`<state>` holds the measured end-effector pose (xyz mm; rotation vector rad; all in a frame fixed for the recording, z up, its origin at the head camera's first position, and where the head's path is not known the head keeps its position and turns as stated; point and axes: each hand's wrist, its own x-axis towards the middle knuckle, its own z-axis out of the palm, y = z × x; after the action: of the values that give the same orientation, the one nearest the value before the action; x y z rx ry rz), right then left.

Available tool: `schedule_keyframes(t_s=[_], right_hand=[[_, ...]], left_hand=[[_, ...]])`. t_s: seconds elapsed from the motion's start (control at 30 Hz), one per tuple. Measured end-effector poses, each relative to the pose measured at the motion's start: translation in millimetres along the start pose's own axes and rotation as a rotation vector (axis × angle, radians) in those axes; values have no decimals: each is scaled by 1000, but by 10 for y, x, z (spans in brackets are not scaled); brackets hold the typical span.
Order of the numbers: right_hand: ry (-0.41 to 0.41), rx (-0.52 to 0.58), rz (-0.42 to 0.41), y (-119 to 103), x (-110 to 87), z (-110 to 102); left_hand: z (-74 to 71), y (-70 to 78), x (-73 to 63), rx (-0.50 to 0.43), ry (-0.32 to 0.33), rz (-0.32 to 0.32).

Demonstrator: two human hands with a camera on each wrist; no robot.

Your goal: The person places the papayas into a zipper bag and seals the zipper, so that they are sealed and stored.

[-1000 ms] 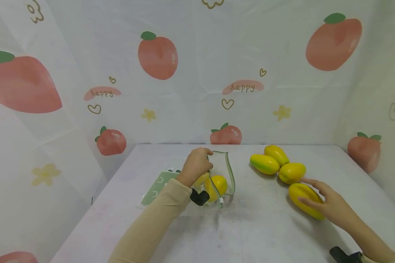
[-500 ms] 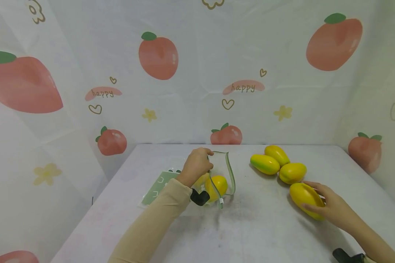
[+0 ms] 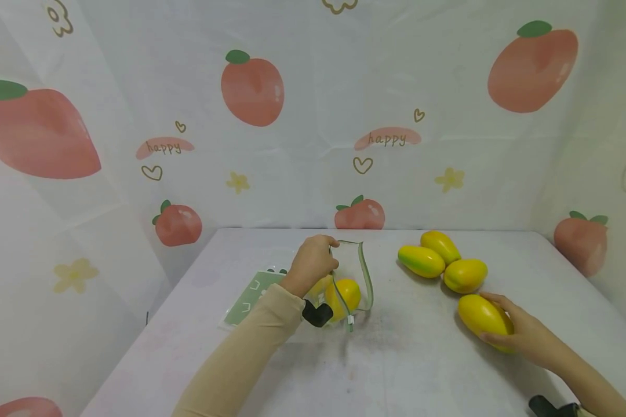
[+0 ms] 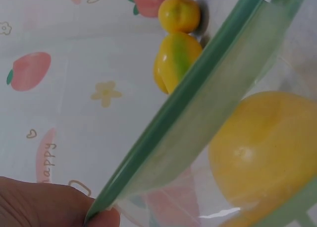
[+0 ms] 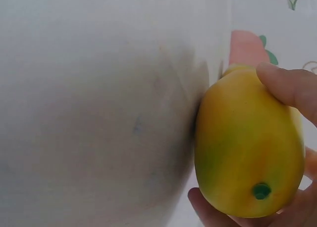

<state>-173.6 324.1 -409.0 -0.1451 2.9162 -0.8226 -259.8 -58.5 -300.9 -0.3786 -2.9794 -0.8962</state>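
My left hand [image 3: 313, 263] pinches the green-edged mouth of a clear zip bag [image 3: 367, 278], holding it up and spread. A white slider [image 3: 350, 319] sits on the zip edge. Inside the bag lies yellow fruit [image 3: 346, 296], seen through the plastic in the left wrist view too. At the right, my right hand [image 3: 527, 330] grips a yellow papaya [image 3: 482, 318] with the thumb on one side and fingers on the other. The right wrist view shows this papaya [image 5: 247, 142] close up, its green stem end facing the camera; it appears to rest on the table.
Behind the gripped papaya, three more papayas [image 3: 465, 275] lie touching in a group. A flat green printed part of the bag [image 3: 253, 298] spreads left of my left wrist. A fruit-patterned cloth [image 3: 292, 174] hangs behind the white table [image 3: 396, 370].
My right hand has gone from lying loosely over the papaya to wrapping its thumb and fingers round it. The papaya has rolled slightly. My left hand and the bag stay still.
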Motion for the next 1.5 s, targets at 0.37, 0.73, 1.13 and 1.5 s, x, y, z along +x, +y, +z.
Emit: schedule_keyframes(t_s=[0.37, 0.73, 1.13, 1.5], right_hand=[[14, -26, -33, -30, -21, 2], [-10, 7, -57, -215, -21, 42], [62, 61, -182, -493, -68, 106], [102, 86, -311, -724, -64, 173]], left_hand=[[-1, 3, -5, -5, -5, -4], [9, -14, 10, 6, 8, -6], [19, -9, 7, -4, 8, -5], [20, 5, -5, -4, 7, -1]])
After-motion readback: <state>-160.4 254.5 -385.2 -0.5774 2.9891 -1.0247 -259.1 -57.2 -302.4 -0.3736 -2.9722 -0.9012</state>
